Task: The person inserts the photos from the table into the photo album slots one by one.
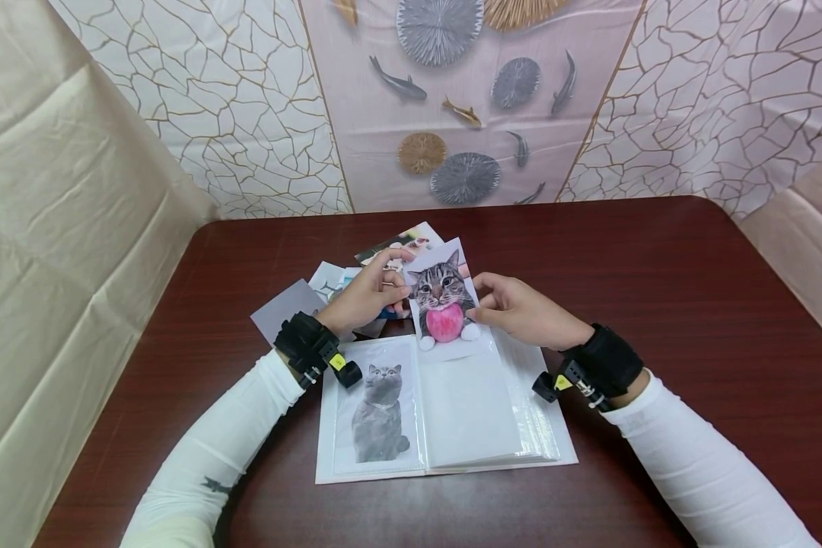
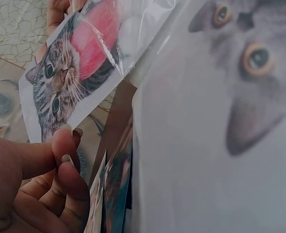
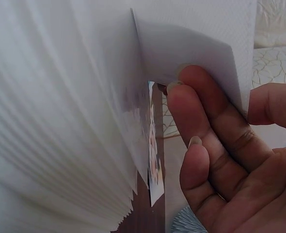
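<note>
A photo of a tabby cat with a pink ball point(image 1: 445, 301) stands over the top edge of an open photo album point(image 1: 476, 411). Its lower end lies behind the clear plastic of the right page's sleeve point(image 2: 150, 29). My left hand point(image 1: 363, 297) pinches the photo's left edge with thumb and fingertips. At the opposite edge, my right hand point(image 1: 520, 308) holds it between thumb and fingers; the right wrist view shows those fingers point(image 3: 215, 111) against the photo's pale back point(image 3: 191, 58). A grey cat photo point(image 1: 382, 418) fills the album's left page.
Behind the album and partly under my left hand, several loose photos lie overlapped, among them a grey card point(image 1: 284, 308) and a dark-green-edged picture point(image 1: 411, 240). The brown table point(image 1: 657, 266) reaches back to a patterned curtain point(image 1: 452, 137).
</note>
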The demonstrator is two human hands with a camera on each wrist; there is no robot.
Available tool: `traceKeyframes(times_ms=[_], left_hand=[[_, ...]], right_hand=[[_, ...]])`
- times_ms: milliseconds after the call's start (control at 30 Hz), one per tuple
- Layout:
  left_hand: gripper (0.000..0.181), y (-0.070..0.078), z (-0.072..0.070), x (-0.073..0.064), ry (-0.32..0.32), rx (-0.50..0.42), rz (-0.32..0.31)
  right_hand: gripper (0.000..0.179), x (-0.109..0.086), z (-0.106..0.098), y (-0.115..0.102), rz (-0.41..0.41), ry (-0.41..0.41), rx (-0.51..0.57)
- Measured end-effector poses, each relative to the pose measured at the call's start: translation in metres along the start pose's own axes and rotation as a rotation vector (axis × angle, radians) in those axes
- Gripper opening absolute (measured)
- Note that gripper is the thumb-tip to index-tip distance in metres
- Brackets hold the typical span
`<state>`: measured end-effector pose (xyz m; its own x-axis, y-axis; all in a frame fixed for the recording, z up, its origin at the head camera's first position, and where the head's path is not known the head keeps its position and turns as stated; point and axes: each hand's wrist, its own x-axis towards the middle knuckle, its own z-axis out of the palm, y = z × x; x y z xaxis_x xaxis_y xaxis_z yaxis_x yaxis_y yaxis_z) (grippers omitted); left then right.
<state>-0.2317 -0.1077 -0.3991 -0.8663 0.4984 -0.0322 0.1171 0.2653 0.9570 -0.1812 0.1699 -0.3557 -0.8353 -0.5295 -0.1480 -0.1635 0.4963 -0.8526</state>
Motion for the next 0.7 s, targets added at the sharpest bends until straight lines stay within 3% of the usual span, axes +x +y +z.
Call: traceKeyframes(times_ms=[700], left_hand=[[0.045,0.0011,0.0002,-0.0005,0.001,0.008,-0.002]], right_hand=[[0.033,0.0008,0.0003,0.0002,0.0,0.008,0.0]])
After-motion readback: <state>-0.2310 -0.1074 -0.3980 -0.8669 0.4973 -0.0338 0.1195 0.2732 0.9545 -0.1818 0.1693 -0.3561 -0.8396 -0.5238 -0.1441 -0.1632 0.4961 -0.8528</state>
